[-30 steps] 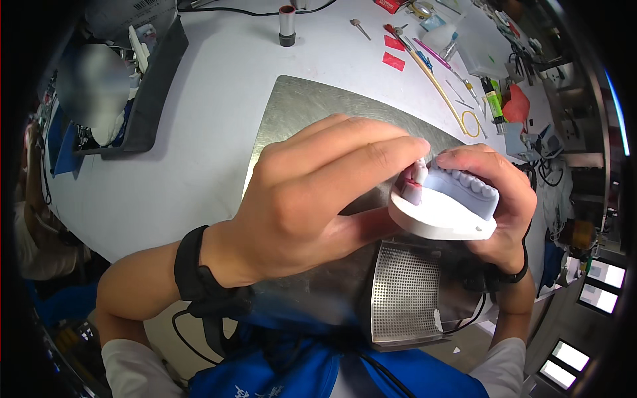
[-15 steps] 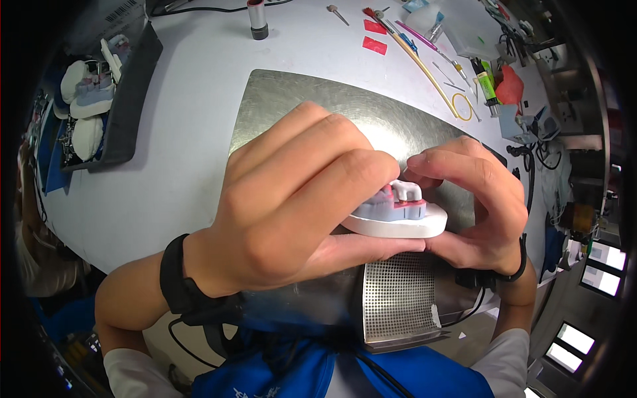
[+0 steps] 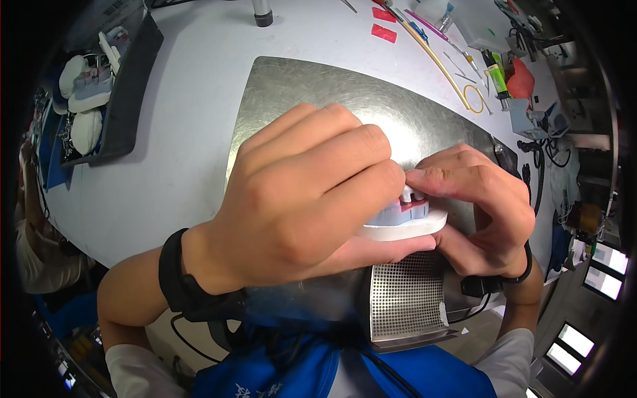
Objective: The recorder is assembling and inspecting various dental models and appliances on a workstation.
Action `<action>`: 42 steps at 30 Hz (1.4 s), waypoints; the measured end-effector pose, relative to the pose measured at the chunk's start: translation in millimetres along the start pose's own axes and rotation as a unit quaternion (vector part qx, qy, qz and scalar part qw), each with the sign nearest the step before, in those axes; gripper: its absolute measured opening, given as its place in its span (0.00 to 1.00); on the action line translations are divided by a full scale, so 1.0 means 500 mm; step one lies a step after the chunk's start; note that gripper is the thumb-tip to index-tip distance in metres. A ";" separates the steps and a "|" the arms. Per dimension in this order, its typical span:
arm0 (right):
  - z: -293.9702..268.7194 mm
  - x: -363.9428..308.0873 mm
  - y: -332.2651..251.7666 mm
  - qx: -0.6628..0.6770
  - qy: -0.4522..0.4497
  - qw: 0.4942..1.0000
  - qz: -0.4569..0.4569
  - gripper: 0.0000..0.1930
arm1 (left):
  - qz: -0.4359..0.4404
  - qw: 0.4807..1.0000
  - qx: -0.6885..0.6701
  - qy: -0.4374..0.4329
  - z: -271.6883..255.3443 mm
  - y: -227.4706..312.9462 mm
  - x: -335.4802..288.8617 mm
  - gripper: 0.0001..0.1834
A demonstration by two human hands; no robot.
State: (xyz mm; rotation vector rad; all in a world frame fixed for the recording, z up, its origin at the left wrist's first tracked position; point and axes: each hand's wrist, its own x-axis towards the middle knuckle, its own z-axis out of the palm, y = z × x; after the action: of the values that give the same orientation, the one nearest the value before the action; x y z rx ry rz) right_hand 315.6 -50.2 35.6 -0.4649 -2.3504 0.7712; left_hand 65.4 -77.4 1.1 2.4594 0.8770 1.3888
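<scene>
A dental model [image 3: 397, 230] with a white base, grey-blue body and pink gum area is held up above the metal plate. My left hand [image 3: 298, 192] is closed around its left side, with the thumb under the base and the curled fingers covering much of the model. White tooth crowns [image 3: 409, 194] show on top, partly hidden by fingers. My right hand [image 3: 494, 205] is closed on the model's right end. Its index fingertip presses onto the crowns beside my left fingertips, while its thumb lies against the base. Whether the crowns are fully seated I cannot tell.
Under my hands lies a metal plate [image 3: 285, 83], with a perforated metal piece [image 3: 408, 298] at the near edge. A dark tray [image 3: 126, 113] of other dental models [image 3: 89, 89] stands left. Brushes and thin tools [image 3: 434, 69], plus red squares [image 3: 383, 34], lie far right.
My right index fingertip has come down onto the crowns, and my left fingers have closed further over the model's top. The view has shifted slightly, so the tabletop things appear higher.
</scene>
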 end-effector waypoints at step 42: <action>-0.040 -0.001 -0.047 -0.257 0.006 0.966 -0.032 0.32 | -0.483 0.550 -0.670 -0.124 -0.034 -0.010 0.022 0.28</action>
State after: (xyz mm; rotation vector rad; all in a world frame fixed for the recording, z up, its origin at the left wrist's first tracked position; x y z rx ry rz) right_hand 326.1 -60.4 62.9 -0.5996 -2.5299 0.1153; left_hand 53.5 -69.2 15.9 0.6477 0.4985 0.6445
